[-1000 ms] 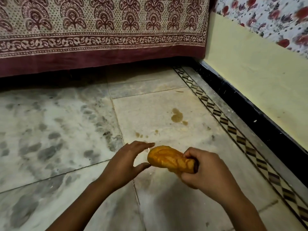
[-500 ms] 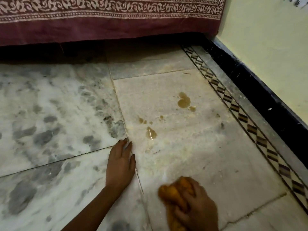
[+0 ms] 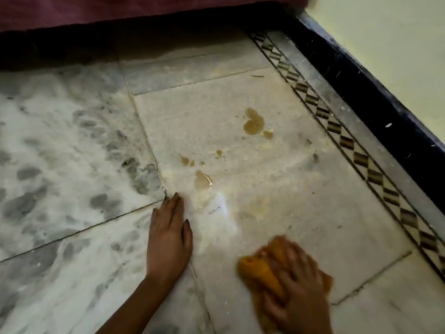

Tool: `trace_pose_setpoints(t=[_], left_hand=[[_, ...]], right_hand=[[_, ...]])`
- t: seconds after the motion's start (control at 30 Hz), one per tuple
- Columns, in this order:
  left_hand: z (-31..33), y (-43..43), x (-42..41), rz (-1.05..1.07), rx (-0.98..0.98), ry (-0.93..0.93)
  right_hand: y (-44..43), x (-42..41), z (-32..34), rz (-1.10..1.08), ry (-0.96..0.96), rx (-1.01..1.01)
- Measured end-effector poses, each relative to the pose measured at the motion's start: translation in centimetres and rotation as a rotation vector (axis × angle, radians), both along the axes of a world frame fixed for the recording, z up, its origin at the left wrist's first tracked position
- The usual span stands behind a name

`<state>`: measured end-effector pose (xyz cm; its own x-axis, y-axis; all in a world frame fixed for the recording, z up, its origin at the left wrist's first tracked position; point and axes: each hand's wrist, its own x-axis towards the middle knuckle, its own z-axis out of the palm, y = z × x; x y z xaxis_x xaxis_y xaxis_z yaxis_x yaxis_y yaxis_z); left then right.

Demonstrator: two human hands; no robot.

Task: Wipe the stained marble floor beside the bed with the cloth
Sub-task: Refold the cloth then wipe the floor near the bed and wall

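Note:
Brown stains mark the pale marble floor (image 3: 277, 194): a large blot (image 3: 252, 122) farther off, small drops (image 3: 186, 161), and a wet puddle (image 3: 202, 180) nearest me. My left hand (image 3: 168, 239) rests flat on the floor with straight fingers, just left of the puddle. My right hand (image 3: 296, 288), blurred by motion, holds a bunched orange cloth (image 3: 255, 268) down on the floor at the lower right. Its fingers drape over the wad. The cloth sits well short of the stains.
The bed's maroon cover (image 3: 120, 8) hangs along the top, with dark shadow beneath it. A patterned inlay strip (image 3: 356, 155) and a black skirting (image 3: 375, 100) run along the yellow wall (image 3: 397, 44) on the right. Grey-veined marble (image 3: 60, 153) lies to the left.
My left hand let go of the cloth and dropped flat on the floor. My right hand brought the cloth down onto the marble and is rubbing it. The view tilted downward.

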<state>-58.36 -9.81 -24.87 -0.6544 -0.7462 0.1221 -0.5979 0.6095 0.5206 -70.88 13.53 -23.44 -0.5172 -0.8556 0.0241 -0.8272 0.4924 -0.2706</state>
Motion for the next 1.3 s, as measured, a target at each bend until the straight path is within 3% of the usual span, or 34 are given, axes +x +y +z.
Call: trace_pose_setpoints(t=[0.13, 0.23, 0.27, 0.3, 0.37, 0.4, 0.47, 0.53, 0.63, 0.77, 0.83, 0.9, 1.03, 1.1, 1.17, 1.3], left_hand=[[0.4, 1.8, -1.5, -0.095, 0.022, 0.003], [0.9, 2.6, -2.9, -0.152, -0.007, 0.039], [1.0, 2.8, -3.3, -0.167, -0.025, 0.047], [1.1, 3.0, -3.9, -0.173, -0.038, 0.054], [1.4, 3.2, -4.9, -0.165, -0.058, 0.057], [1.3, 3.2, -5.4, -0.168, -0.072, 0.053], [1.0, 3.1, -5.5, -0.168, -0.101, 0.034], [0.5, 2.7, -5.0, -0.139, -0.123, -0.003], [0.2, 2.3, -4.5, -0.073, -0.083, -0.028], [0.3, 2.5, -5.0, -0.086, -0.056, -0.043], [0.2, 2.4, -5.0, -0.073, -0.041, -0.05], [0.0, 2.2, -4.8, -0.037, -0.027, -0.074], [-0.2, 2.1, -4.6, -0.009, -0.02, -0.083], [-0.2, 2.0, -4.6, 0.003, -0.02, -0.081], [-0.3, 2.0, -4.6, 0.001, -0.018, -0.08], [-0.2, 2.0, -4.9, 0.006, 0.007, -0.071]], right_hand=[[0.3, -8.5, -0.3, -0.541, 0.067, 0.105], [-7.1, -13.0, 0.6, -0.963, -0.09, 0.064], [-9.5, -12.7, 0.8, -0.994, -0.135, 0.055], [-11.1, -11.4, 0.7, -0.919, -0.1, 0.038], [-11.6, -6.3, 0.3, -0.518, 0.057, 0.017], [-10.0, -4.2, 0.2, -0.311, 0.096, 0.02], [-4.8, -2.6, -0.2, -0.101, 0.109, -0.045], [0.7, -3.6, 0.3, -0.143, 0.07, -0.049], [4.7, -9.1, 0.6, -0.437, 0.123, 0.062], [-3.1, -17.7, 1.7, -0.8, 0.074, 0.065], [-8.8, -18.1, 2.1, -0.772, 0.059, 0.087], [-11.7, -14.9, 1.9, -0.573, 0.049, 0.057], [-4.9, -8.3, 1.5, -0.192, -0.039, -0.075], [0.3, -9.3, 1.5, -0.268, -0.025, -0.044], [3.3, -13.0, 1.6, -0.496, 0.01, -0.004], [-2.5, -22.3, 2.7, -0.761, 0.079, 0.157]])
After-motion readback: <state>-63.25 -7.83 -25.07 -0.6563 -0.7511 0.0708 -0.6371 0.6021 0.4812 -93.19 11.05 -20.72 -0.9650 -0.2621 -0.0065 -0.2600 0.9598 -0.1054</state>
